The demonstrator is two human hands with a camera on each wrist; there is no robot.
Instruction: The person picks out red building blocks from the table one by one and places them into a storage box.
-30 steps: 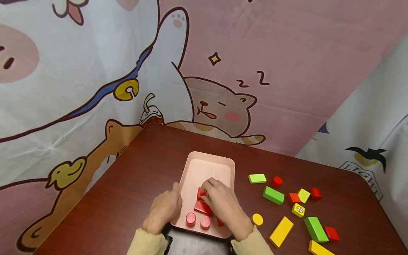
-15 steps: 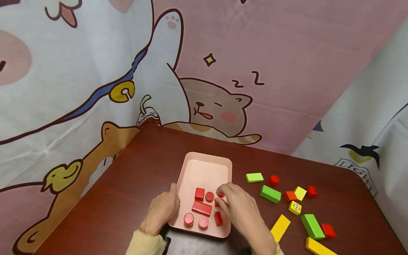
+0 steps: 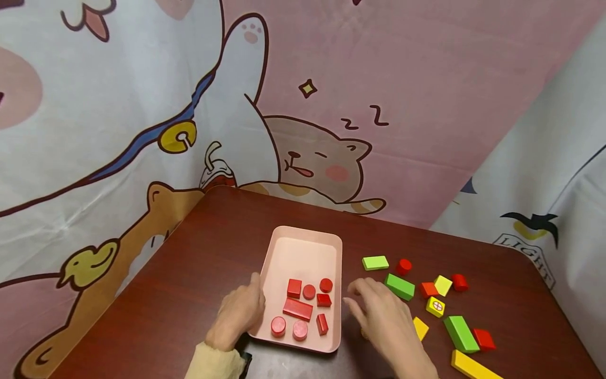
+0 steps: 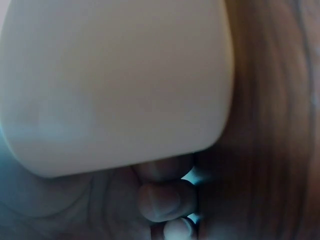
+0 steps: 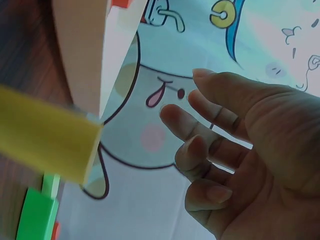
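Observation:
My left hand holds the left side of a pink tray, thumb along the rim. In the left wrist view, curled fingers show beside the tray's pale wall. Several red blocks lie in the tray's near half: a long block, a cube, small discs such as one round piece, and small pieces at the right. My right hand is over the table just right of the tray, holding nothing, its fingers loosely bent. Nearest to it are a green block and a partly hidden yellow block.
Right of the tray, loose blocks lie on the brown table: a light green block, red cylinders, a yellow block with a printed mark, a larger green block and a long yellow block. A cartoon-print cloth hangs behind.
My right hand has left the tray and moved right over the table, after setting small red pieces at the tray's right side. The left hand keeps its hold on the tray.

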